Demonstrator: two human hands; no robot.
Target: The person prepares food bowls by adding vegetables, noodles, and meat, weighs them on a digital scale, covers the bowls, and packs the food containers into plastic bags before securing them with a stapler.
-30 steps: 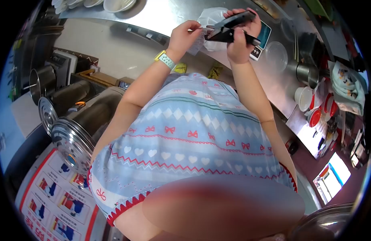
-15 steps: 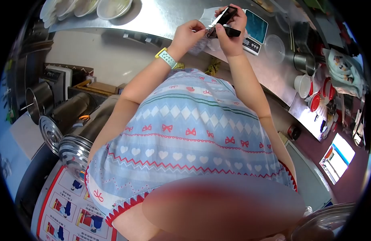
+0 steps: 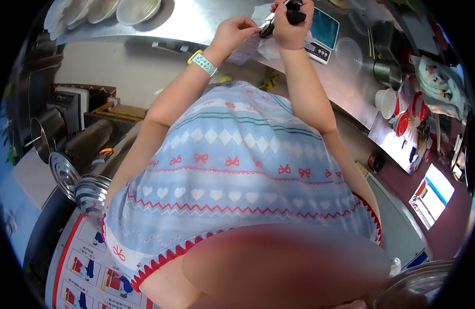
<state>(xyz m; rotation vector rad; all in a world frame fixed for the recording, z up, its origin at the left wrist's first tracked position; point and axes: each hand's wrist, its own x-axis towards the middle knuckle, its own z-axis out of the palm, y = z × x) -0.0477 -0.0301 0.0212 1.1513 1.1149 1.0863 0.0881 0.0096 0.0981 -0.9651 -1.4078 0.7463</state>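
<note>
My right hand (image 3: 293, 30) is wrapped around a black-and-silver hand tool (image 3: 268, 27) with two black handles, above the steel counter. The tool's exact kind is not clear. At its silver end, my left hand (image 3: 237, 33) pinches with thumb and forefinger; what lies in the pinch is too small to make out. Thin clear plastic (image 3: 247, 50) lies under and between the hands. Just beyond my right hand stands a digital scale (image 3: 322, 38) with a teal top and a white button panel. A round clear lid (image 3: 349, 54) lies to its right.
Pale bowls (image 3: 138, 10) are stacked at the far left of the steel counter (image 3: 196, 23). On the right are a metal pot (image 3: 387, 74), white tubs (image 3: 385, 103) and red lids (image 3: 401, 124). Large steel pots and lids (image 3: 62, 175) stand low on my left.
Both hands have shifted slightly up and left in view. The tool has turned in my right hand, and its handles, spread apart before, now look closer together.
</note>
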